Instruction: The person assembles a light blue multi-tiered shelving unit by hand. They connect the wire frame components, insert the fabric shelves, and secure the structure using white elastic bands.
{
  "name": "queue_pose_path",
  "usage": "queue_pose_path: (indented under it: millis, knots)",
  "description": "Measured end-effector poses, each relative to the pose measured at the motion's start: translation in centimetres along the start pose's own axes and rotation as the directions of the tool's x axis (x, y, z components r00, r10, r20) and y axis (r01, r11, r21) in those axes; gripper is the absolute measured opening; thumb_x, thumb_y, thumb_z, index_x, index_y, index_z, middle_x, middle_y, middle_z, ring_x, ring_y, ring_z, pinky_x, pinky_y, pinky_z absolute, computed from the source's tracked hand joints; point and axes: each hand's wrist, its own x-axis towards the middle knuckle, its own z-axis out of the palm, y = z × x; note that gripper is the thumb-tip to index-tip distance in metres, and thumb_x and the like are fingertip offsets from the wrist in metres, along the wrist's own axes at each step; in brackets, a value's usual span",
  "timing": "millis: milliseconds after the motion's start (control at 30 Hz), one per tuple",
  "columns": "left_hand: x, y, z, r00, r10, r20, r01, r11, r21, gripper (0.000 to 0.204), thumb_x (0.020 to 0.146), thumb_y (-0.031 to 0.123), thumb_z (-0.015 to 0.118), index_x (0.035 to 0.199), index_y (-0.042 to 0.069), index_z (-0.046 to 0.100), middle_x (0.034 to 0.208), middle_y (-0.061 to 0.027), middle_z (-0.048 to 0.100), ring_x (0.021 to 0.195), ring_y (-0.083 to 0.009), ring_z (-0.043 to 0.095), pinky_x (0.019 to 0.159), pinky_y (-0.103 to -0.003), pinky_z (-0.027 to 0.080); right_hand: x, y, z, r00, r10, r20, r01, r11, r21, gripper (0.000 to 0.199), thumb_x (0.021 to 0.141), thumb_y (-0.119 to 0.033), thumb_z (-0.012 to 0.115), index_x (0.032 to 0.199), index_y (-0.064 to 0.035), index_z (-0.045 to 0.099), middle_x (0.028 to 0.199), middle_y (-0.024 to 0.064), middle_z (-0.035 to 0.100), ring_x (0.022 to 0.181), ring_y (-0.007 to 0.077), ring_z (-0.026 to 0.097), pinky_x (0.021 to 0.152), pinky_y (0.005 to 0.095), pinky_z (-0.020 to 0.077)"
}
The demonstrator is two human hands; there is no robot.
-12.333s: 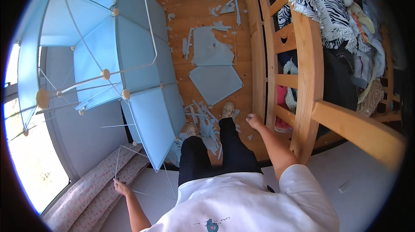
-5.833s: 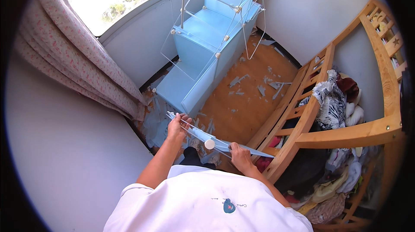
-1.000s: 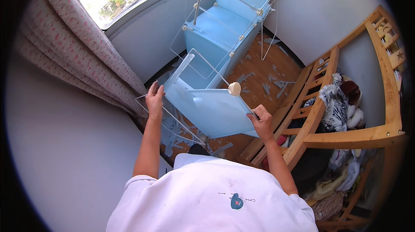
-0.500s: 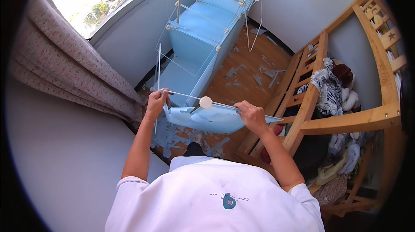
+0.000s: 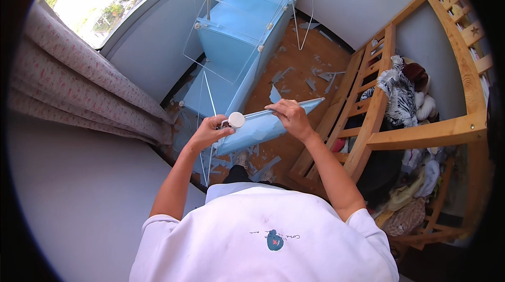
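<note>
My left hand is closed around the white wire edge of a light blue panel, beside a round white connector disc. Thin white wire runs up and down from that hand, forming a narrow frame. On the panel's upper edge, my right hand has its fingers pinched together. The panel hangs tilted in front of me, its right end higher, with ragged film on its surface. A pale blue scrap shows just above my right fingertips; whether they hold it I cannot tell.
Ahead stands a light blue cube shelf with white wire frames and connectors. Torn film scraps litter the wooden floor. A wooden bunk bed with clothes is at right; a flowered curtain and window are at left.
My left hand has moved right and down to beside the connector disc. My right hand has moved slightly left and up. The panel's right end has risen, and the wire frame has swung right.
</note>
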Motion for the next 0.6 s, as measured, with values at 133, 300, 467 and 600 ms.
queue_pose_path:
  millis: [133,300,467,600]
  knots:
    - [0.8,1.0,0.7,0.964,0.228,-0.134,-0.192,0.952,0.239,0.016,0.078,0.016,0.069,0.089,0.005,0.068,0.069,-0.0042,0.059,0.06,-0.0123,0.05,0.055,-0.028,0.041,1.1,0.5,0.6,0.999,-0.017,-0.051,0.018,1.0,0.019,0.02,0.076,-0.003,0.061,0.094,-0.0102,0.065,0.076,0.0054,0.059,0.075,0.0242,0.057,0.074,0.0361,0.0422]
    - [0.4,0.5,0.0,0.956,0.14,-0.257,-0.107,0.985,0.139,0.019,0.084,0.016,0.062,0.098,0.004,0.065,0.078,-0.0054,0.065,0.064,-0.011,0.057,0.059,-0.025,0.045,0.6,0.4,0.9,0.996,0.058,0.069,-0.058,0.998,0.008,0.016,0.077,-0.004,0.06,0.092,-0.0083,0.063,0.075,0.0074,0.057,0.075,0.0255,0.057,0.071,0.0365,0.0448]
    - [-0.4,-2.4,-3.6,0.828,0.114,-0.549,-0.095,0.993,0.063,0.03,0.091,0.016,0.051,0.118,0.003,0.053,0.081,-0.0075,0.066,0.072,-0.0129,0.062,0.066,-0.025,0.047,-3.2,1.2,2.0,0.985,0.169,0.034,-0.171,0.983,0.07,0.014,0.077,-0.003,0.06,0.091,-0.0026,0.06,0.079,0.0112,0.055,0.076,0.0296,0.056,0.067,0.0364,0.0451]
    - [-1.4,-0.1,-7.2,0.601,0.099,-0.793,0.224,0.932,0.286,0.038,0.093,0.015,0.046,0.128,0.003,0.039,0.066,-0.008,0.061,0.058,-0.016,0.058,0.057,-0.029,0.046,-6.2,1.9,1.7,0.95,0.309,0.044,-0.311,0.947,0.082,0.013,0.077,-0.003,0.059,0.089,-0.0015,0.059,0.08,0.0124,0.055,0.077,0.0301,0.056,0.067,0.0367,0.0443]
